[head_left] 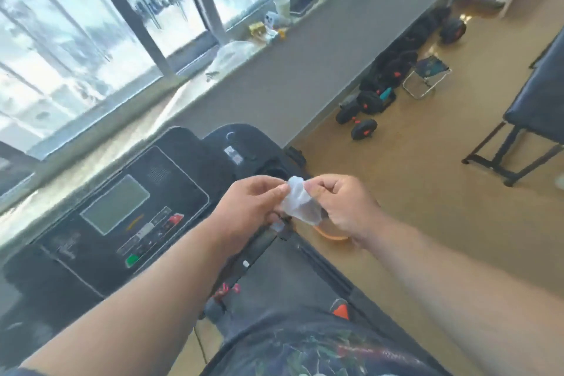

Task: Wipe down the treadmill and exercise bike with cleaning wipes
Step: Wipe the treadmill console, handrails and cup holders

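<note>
We hold the cleaning wipe [300,203] between our two hands, above the treadmill [128,210], near the right edge of its console. The left hand [253,207] pinches the wipe on its left side, and the right hand [338,207] pinches it on its right side, so both grips are grasping the wipe. The wipe is crumpled and hangs down between the fingers. On the window sill [171,107] stands a white cup [282,6]; we cannot tell what is inside. A clear plastic bag [230,55] also lies there, its contents unclear.
</note>
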